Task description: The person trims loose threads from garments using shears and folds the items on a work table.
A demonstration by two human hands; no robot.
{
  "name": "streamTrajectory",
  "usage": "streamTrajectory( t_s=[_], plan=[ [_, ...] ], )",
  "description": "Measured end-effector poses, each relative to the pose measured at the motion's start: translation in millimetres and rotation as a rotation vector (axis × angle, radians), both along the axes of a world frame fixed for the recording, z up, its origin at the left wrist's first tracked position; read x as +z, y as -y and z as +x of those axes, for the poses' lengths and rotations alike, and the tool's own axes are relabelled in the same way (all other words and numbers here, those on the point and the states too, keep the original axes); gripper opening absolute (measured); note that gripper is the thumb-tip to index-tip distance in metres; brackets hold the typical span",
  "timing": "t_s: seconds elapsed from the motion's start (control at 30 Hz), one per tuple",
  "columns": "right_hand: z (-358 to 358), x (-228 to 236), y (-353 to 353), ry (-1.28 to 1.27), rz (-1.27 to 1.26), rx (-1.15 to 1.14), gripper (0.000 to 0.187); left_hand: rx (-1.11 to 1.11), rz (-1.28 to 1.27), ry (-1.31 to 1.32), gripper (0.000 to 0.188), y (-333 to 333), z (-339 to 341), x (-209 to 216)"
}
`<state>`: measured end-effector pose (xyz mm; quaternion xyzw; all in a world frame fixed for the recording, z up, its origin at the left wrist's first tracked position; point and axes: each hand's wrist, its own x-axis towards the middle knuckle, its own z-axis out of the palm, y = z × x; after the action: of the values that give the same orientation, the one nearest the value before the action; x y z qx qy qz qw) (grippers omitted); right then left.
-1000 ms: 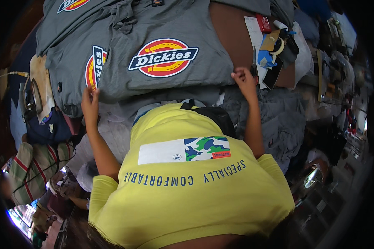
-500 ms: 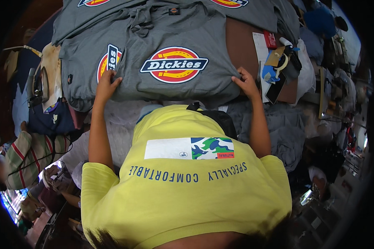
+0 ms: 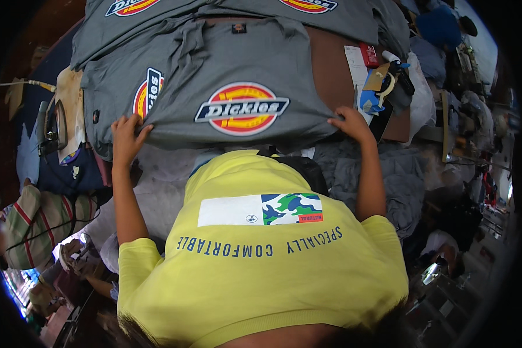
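Observation:
In front of me a grey T-shirt (image 3: 249,64) lies spread, its neck label at the far side and a red and yellow oval print near me. Its near edge is stretched taut between my hands. My left hand (image 3: 127,136) grips the left part of that edge, thumb against the fingers. On the right, my right hand (image 3: 352,124) pinches the corner of the cloth. Partly under its left side is another grey T-shirt (image 3: 113,87), with the same print turned sideways and half covered.
More grey T-shirts (image 3: 185,11) lie at the far side. To the right, a brown board (image 3: 333,64) carries a tape dispenser (image 3: 383,90) and a red box (image 3: 368,55). An iron (image 3: 55,130) stands at the left. A person in a striped shirt (image 3: 43,223) is at lower left.
My hands have moved farther apart and a little nearer to me, the left one outward. The T-shirt's near edge and print have been drawn toward me and pulled tighter.

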<state>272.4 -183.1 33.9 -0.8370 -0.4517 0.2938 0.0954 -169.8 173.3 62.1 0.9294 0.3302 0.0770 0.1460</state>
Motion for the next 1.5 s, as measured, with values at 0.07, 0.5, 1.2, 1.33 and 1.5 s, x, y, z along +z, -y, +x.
streamTrajectory(
  t_s=[0.07, 0.5, 1.2, 1.33, 1.5],
  plan=[
    [-6.8, 12.5, 13.5, -0.073, -0.215, -0.08, 0.032, 0.084, -0.063, -0.046, 0.032, 5.7, -16.3, -2.1],
    [13.4, -28.9, -137.1, -0.923, 0.548, -0.711, 0.053, 0.199, -0.916, 0.479, 0.047, -25.0, 167.7, -40.9],
    [-54.6, 107.8, 32.3, -1.568, 1.395, 0.029, 0.075, -0.257, -0.865, 1.111, 0.042, 41.7, -7.8, 113.7],
    [-32.8, 104.5, 23.7, -1.809, 1.423, 0.122, 0.068, -0.481, -1.116, 1.245, 0.046, 31.6, 20.7, 110.0],
    [19.0, 84.3, -50.7, -1.965, 1.123, -0.082, 0.034, -0.105, -1.641, 1.03, 0.026, -47.5, 105.0, 53.2]
  ],
)
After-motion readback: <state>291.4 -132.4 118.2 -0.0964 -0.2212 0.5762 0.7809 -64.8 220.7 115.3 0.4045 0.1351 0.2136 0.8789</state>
